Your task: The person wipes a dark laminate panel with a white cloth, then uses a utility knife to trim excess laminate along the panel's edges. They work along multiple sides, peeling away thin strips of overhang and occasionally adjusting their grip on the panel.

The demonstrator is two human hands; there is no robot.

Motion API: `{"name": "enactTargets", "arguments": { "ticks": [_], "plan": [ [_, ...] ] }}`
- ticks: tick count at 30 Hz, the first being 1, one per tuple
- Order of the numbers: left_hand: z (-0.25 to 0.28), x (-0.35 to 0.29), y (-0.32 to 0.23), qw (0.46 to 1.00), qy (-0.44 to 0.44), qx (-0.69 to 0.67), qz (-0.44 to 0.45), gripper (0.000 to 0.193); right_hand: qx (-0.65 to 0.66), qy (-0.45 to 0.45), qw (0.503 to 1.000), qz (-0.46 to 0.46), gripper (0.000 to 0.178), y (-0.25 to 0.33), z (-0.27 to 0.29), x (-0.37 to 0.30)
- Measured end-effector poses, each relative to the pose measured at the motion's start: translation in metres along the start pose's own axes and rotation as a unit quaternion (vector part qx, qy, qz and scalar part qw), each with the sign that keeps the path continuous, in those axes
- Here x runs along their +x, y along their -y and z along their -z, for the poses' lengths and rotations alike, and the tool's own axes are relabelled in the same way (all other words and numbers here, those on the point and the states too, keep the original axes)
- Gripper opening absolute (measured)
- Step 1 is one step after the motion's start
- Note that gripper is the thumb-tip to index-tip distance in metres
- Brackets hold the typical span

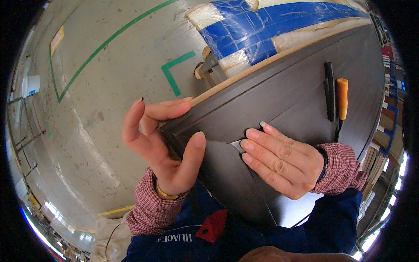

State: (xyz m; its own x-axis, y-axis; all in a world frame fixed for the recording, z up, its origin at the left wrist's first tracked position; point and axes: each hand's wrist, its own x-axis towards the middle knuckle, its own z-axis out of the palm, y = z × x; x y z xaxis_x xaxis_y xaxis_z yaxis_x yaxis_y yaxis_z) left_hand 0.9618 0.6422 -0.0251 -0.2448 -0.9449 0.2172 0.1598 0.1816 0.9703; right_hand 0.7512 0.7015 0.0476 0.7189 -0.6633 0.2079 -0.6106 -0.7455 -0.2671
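A dark brown wooden panel [301, 105] with grooved lines lies in front of me. At its left corner, my left hand [163, 148] is spread, with the fingertips at the far edge and the thumb over the face. My right hand [283, 161] lies on the panel's middle, fingers stretched and close together, pressing down a thin grey sheet [237, 144]. Only a pointed corner of that sheet shows; the fingers hide the rest, so I cannot tell its exact kind. Both hands come out of red checked cuffs.
Right of my right hand, a black bar-shaped tool [330, 91] and a tool with an orange handle [342, 98] lie on the panel. Beyond the far edge is padding wrapped in blue tape [248, 30]. Green lines [172, 72] mark the grey floor, and a white bucket [31, 85] stands far left.
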Motion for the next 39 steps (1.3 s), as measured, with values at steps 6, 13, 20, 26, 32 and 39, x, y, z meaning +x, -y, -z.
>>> {"name": "enactTargets", "arguments": {
  "ticks": [6,13,20,26,32,39],
  "plan": [
    [0.002,0.000,0.001,1.000,0.006,-0.003,-0.012,0.082,-0.006,-0.020,1.000,0.007,0.021,0.000,-0.004,0.000],
    [0.001,0.000,0.001,1.000,0.001,-0.005,-0.007,0.081,-0.001,-0.013,1.000,0.001,0.019,0.000,-0.003,0.000],
    [0.002,0.000,0.002,1.000,0.005,-0.003,-0.009,0.081,-0.001,-0.006,1.000,-0.002,0.019,0.000,-0.002,-0.001],
    [0.001,0.000,0.003,1.000,-0.005,-0.011,-0.008,0.081,0.003,-0.001,1.000,-0.002,0.019,-0.001,-0.001,0.000],
    [0.002,0.000,0.002,1.000,-0.004,-0.007,-0.011,0.081,-0.004,-0.004,1.000,0.010,0.018,-0.002,-0.003,-0.003],
    [0.001,0.000,0.000,1.000,-0.019,-0.021,0.006,0.079,0.241,-0.033,0.962,-0.120,0.028,-0.016,0.004,-0.012]
  ]
}}
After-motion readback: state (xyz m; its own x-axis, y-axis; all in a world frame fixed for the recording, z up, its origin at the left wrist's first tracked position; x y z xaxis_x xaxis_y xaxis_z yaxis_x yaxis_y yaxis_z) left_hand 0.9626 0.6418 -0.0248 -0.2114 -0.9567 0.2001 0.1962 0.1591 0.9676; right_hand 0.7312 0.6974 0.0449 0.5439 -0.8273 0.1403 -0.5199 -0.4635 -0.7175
